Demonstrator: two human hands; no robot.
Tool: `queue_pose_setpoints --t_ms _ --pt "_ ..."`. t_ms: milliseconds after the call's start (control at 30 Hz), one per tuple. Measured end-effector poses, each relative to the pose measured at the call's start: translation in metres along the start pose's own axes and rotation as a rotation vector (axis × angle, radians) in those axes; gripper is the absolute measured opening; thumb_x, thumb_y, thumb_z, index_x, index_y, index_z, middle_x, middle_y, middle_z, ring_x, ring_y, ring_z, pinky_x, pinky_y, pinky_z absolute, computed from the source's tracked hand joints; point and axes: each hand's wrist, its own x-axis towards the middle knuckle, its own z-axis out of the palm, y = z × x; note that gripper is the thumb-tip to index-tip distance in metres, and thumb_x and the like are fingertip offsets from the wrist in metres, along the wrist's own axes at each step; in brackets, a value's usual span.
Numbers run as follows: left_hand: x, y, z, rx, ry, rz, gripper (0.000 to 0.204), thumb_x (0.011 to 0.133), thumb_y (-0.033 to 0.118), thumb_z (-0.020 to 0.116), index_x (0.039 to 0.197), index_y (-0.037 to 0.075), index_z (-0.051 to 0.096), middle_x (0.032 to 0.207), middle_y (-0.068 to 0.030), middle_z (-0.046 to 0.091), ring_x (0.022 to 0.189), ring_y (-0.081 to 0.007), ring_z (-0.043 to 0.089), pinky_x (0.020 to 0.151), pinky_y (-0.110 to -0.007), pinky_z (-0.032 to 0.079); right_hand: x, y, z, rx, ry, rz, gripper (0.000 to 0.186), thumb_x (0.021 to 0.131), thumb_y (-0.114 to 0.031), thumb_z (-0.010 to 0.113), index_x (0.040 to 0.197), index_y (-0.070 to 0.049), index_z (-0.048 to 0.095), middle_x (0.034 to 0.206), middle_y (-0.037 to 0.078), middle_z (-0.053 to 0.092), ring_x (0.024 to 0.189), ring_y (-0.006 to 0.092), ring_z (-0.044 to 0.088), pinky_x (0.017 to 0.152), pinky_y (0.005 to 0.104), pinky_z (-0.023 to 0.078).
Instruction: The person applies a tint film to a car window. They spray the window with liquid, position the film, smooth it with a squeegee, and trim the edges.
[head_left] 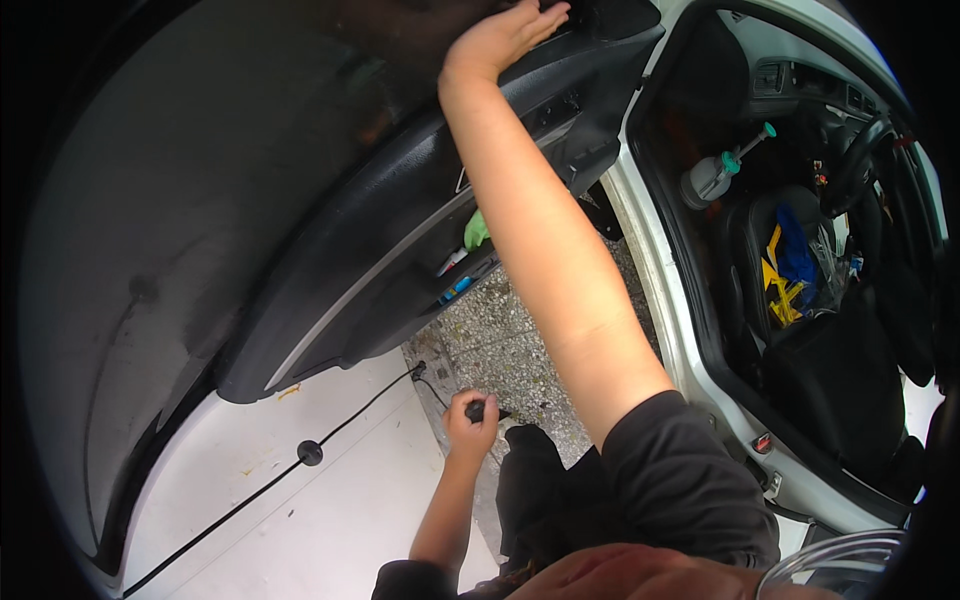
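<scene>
My right hand (505,42) is stretched out, its fingers extended, at the far upper end of the open car door, by the join of the dark window glass (230,190) and the black door panel (350,230). Nothing shows in it. Low and left of the middle, my left hand (468,425) is closed round a black handle (476,410) with a rounded end. What the handle belongs to is mostly hidden. A thin black cord (370,404) passes through a black disc (310,453) and runs up close to this hand.
The door pocket holds a green cloth (476,231) and a blue tube (456,290). Right of my arm is the car's doorway, with a white sill (668,310). Inside are a pump sprayer (710,180), a steering wheel (858,165) and yellow and blue items (790,262) on a black seat.
</scene>
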Motion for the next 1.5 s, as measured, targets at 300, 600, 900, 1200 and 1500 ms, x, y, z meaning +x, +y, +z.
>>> queue_pose_setpoints --t_ms 300,600,900,1200,1500 --pt "-0.001 -0.017 -0.016 -0.018 -0.053 0.01 0.02 0.076 0.008 0.069 0.087 0.004 0.052 0.071 -0.0107 0.061 0.058 -0.02 0.06 0.056 -0.03 0.048 0.012 0.025 -0.001 0.014 0.02 -0.023 0.059 0.096 -0.032 0.033 0.141 0.004 0.021 0.149 0.021 0.016 0.139 0.0311 0.011 0.113 0.0364 0.009" --pt "0.004 -0.006 -0.016 -0.006 -0.054 0.05 0.02 0.076 0.006 0.069 0.087 0.004 0.052 0.07 -0.0094 0.061 0.055 -0.0183 0.06 0.053 -0.028 0.047 0.006 0.008 -0.014 0.225 -0.093 0.074 0.064 0.095 -0.035 0.027 0.144 0.0 0.008 0.152 0.016 -0.002 0.141 0.0256 0.001 0.113 0.0325 0.007" --pt "0.0 0.006 -0.019 -0.007 -0.041 0.021 0.021 0.076 0.007 0.069 0.087 0.004 0.052 0.068 -0.0101 0.061 0.056 -0.0188 0.06 0.053 -0.028 0.047 0.014 0.012 -0.011 0.087 -0.074 0.078 0.065 0.095 -0.037 0.028 0.145 -0.001 0.008 0.152 0.016 -0.001 0.141 0.0256 0.001 0.113 0.0322 0.007" --pt "-0.026 0.018 -0.007 0.062 -0.038 0.022 0.021 0.075 0.009 0.071 0.087 0.005 0.054 0.071 -0.0104 0.063 0.059 -0.0215 0.063 0.056 -0.03 0.049 -0.016 -0.002 -0.008 0.064 -0.117 -0.073 0.061 0.096 -0.032 0.029 0.144 0.0 0.01 0.151 0.021 0.002 0.14 0.0323 0.001 0.113 0.037 0.005" --pt "-0.037 0.015 -0.015 0.023 -0.015 -0.067 0.019 0.077 0.009 0.07 0.086 0.005 0.054 0.07 -0.0097 0.063 0.059 -0.0199 0.063 0.056 -0.029 0.049 0.022 0.012 -0.012 0.084 -0.055 0.044 0.062 0.095 -0.035 0.026 0.143 0.003 0.012 0.15 0.022 0.007 0.14 0.0321 0.007 0.113 0.0364 0.009"
